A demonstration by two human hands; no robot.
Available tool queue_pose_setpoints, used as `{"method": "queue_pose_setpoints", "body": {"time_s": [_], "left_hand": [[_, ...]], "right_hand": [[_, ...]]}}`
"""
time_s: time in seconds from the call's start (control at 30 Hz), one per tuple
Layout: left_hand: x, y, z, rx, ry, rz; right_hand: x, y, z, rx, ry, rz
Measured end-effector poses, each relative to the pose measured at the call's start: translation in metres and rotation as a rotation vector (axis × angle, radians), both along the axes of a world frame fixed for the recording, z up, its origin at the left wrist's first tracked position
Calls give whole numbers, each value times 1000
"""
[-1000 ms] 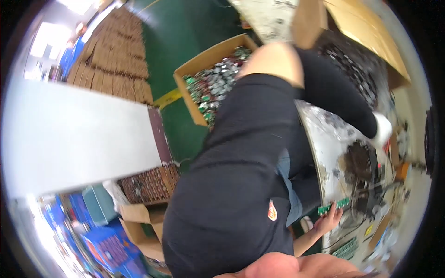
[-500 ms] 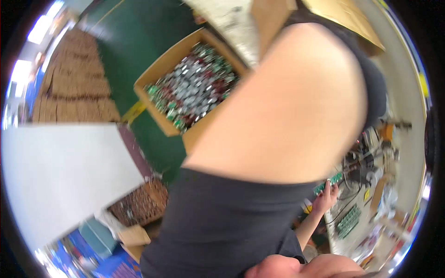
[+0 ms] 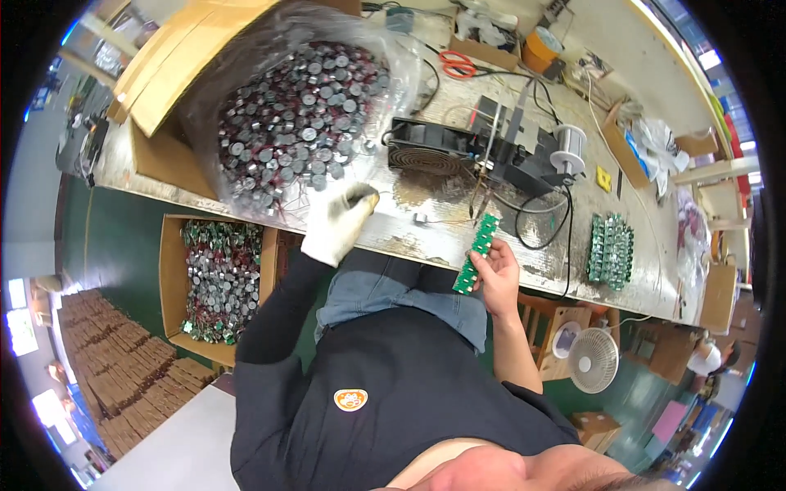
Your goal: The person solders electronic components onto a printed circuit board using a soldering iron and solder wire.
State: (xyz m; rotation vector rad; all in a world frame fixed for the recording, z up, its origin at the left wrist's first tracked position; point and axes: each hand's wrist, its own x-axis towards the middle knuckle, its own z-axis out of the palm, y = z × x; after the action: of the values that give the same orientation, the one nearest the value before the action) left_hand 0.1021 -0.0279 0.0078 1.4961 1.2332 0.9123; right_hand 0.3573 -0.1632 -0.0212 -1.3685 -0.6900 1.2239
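My right hand (image 3: 498, 277) grips one end of a narrow green circuit board strip (image 3: 477, 252), held tilted at the front edge of the workbench (image 3: 385, 233). White-gloved, my left hand (image 3: 337, 221) is over the same edge, its fingers curled together; whether anything is pinched in them is hidden. Between the hands lies a small round metal part with a thin wire (image 3: 420, 218), touched by neither. Beyond my left hand, a clear plastic bag (image 3: 401, 78) is spread open around a heap of small round metal parts with red wires (image 3: 307, 114).
A black fan unit (image 3: 430, 147) and a solder wire spool (image 3: 567, 149) stand mid-bench. Rows of green boards (image 3: 610, 250) lie at right. Red-handled scissors (image 3: 457, 65) rest behind. Below the bench's left side is a cardboard box (image 3: 170, 282) of assembled parts; a white fan (image 3: 593, 360) stands right.
My left arm, blurred across the view before, has come down to the bench edge. The view has swung to show the bench. My right hand still holds the circuit board strip.
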Motion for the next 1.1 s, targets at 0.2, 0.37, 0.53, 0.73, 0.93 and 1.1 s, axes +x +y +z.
{"method": "queue_pose_setpoints", "body": {"time_s": [0.2, 0.37, 0.53, 0.73, 0.93, 1.1], "left_hand": [[42, -33, 8, -191, -62, 26], [62, -44, -4, -270, -155, -27], [75, -52, -10, -479, -339, -28], [85, -51, -8, -540, -299, -149], [91, -53, -12, -448, -162, -210], [94, -55, -16, -465, -200, -195]], "right_hand": [[4, 4, 8, -45, 45, 42], [6, 2, 5, -43, 93, 76], [2, 2, 8, -63, 111, 83], [0, -2, 5, -31, 118, 80], [-5, -5, 7, -35, 161, 69], [-10, -8, 5, -18, 205, 86]]}}
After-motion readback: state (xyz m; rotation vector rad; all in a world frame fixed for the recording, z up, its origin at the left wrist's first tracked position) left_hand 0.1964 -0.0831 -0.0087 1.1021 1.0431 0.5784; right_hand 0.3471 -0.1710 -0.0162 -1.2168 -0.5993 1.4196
